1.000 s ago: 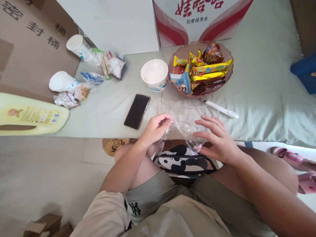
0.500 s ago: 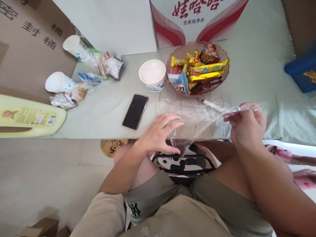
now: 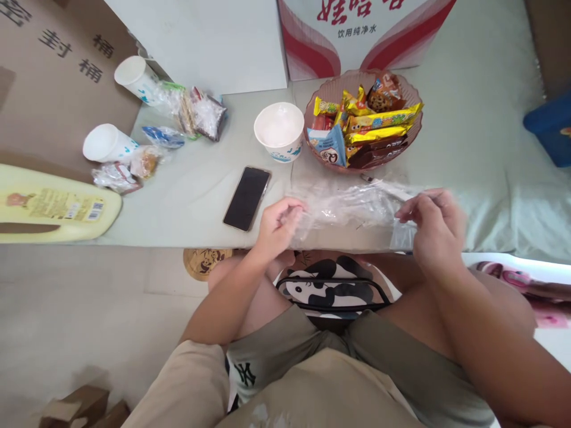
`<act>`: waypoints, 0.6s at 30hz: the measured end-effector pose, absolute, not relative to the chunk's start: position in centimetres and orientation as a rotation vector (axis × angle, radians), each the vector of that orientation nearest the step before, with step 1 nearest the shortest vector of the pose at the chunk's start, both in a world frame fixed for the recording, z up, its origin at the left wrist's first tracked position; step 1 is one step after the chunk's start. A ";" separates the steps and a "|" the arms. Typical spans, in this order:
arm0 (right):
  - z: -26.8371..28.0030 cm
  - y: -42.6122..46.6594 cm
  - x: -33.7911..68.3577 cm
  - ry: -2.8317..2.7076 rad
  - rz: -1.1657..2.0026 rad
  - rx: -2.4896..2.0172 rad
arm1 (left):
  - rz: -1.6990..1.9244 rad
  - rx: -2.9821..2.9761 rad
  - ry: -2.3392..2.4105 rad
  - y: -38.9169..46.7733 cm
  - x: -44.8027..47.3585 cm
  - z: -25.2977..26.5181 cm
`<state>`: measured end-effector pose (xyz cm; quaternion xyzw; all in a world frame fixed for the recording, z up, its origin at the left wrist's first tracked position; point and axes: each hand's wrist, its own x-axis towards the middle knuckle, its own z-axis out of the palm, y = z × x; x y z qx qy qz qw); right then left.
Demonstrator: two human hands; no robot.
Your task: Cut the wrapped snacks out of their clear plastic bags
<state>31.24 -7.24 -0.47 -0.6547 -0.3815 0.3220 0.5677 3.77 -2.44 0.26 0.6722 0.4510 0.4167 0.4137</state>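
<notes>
A clear plastic bag [image 3: 348, 205] lies stretched across the near edge of the covered table. At its left end my left hand [image 3: 279, 226] pinches the film between thumb and fingers. My right hand [image 3: 435, 223] is closed on the other end, its fingers bent over the plastic. Beneath or behind the film shows a thin white stick-like item [image 3: 390, 189], too unclear to name. Just beyond the bag stands a pink ribbed bowl [image 3: 312, 98] full of wrapped snacks [image 3: 379, 122]. A black phone [image 3: 247, 198] lies left of my left hand.
A white paper tub [image 3: 280, 132] stands beside the bowl. Two paper cups [image 3: 107, 144], small snack packets [image 3: 209, 116] and a yellow bottle [image 3: 96, 205] are at the left. Boxes [image 3: 366, 41] line the back; a blue container [image 3: 553, 128] sits right.
My left hand has gone from open fingers to a pinch on the bag. My right hand has moved slightly left, and the bag now lies flatter between both hands.
</notes>
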 end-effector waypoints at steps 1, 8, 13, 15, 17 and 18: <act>-0.5 -7.3 31.3 -0.937 0.751 -1.572 | 1.052 1.516 1.207 -2.3 3.9 0.4; -0.9 -7.5 31.8 -1.502 0.847 -1.606 | 0.843 1.083 1.366 -1.2 3.7 0.8; -1.4 -7.7 32.0 -2.112 0.759 -1.423 | 0.566 1.398 1.301 -1.4 3.0 0.8; -1.6 -7.7 32.1 -2.196 0.649 -1.448 | 0.495 1.551 1.272 -1.5 2.8 0.8; -1.7 -7.7 32.3 -2.243 0.571 -1.503 | 0.448 1.656 1.258 -1.5 2.7 0.8; -1.7 -7.7 32.3 -2.260 0.539 -1.528 | 0.426 1.687 1.257 -1.5 2.7 0.9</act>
